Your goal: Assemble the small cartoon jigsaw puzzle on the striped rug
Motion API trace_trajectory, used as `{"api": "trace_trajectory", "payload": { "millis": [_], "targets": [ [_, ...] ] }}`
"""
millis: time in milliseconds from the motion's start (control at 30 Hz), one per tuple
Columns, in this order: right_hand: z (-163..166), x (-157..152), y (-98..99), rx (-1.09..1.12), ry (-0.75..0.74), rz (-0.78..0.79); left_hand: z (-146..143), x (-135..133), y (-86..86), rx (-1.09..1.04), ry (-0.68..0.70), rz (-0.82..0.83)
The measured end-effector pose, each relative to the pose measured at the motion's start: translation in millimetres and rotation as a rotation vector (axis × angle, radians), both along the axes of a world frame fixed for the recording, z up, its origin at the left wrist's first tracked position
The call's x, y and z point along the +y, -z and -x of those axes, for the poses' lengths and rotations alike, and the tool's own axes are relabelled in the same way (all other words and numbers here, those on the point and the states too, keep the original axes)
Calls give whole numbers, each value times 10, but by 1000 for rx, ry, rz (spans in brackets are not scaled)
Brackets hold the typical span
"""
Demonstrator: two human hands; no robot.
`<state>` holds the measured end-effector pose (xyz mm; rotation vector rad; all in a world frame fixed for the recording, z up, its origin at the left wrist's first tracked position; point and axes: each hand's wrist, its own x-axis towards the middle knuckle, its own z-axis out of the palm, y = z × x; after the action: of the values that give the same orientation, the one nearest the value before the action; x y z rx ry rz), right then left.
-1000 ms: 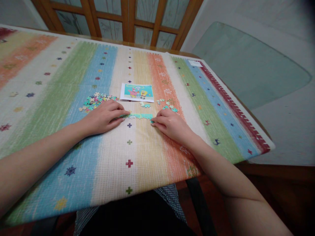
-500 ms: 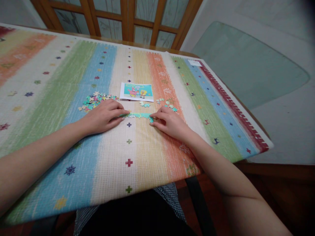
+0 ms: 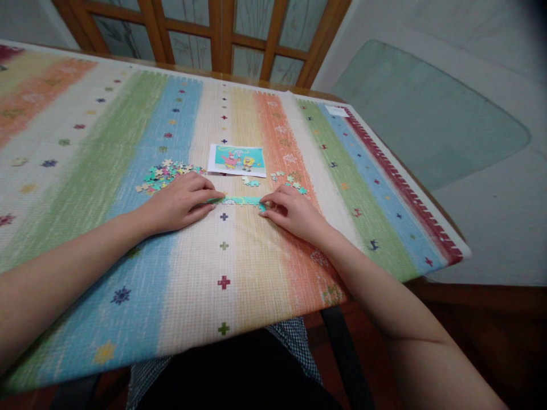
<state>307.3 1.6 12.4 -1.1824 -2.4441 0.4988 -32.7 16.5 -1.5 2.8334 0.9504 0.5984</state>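
Note:
A narrow strip of joined jigsaw puzzle pieces [image 3: 241,201], turquoise with pale markings, lies flat on the striped cloth between my hands. At its left end, my left hand [image 3: 188,202] has thumb and fingers closed on the strip. My right hand [image 3: 294,210] pinches the strip's right end, where a turquoise puzzle piece [image 3: 262,208] juts toward me, partly covered by the fingertips. Just beyond the strip lies a picture card [image 3: 239,160] with cartoon figures on turquoise. A heap of loose puzzle pieces [image 3: 164,172] sits behind my left hand, partly hidden by it.
Several loose pieces [image 3: 251,182] lie below the card, and more small pieces [image 3: 296,184] are beyond my right hand. The striped tablecloth [image 3: 205,256] covers the table. A white label [image 3: 337,110] is near the far right corner. Wood-framed glass doors [image 3: 217,40] stand behind.
Both hands stay at the strip's ends, with hardly any movement of the fingers. The pieces and the card lie where they were.

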Motion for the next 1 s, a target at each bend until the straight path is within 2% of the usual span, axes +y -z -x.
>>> {"api": "trace_trajectory", "payload": {
  "millis": [533,733,1000],
  "targets": [
    [14,6,47,83,23,16,-2,-3,2,-2,6,-9],
    [-67,26,-17,100,-58,20,-3,-3,5,-16,18,-9],
    [-93,42,43,29,-121,-79,1,1,13,-16,30,-30]
  ]
}}
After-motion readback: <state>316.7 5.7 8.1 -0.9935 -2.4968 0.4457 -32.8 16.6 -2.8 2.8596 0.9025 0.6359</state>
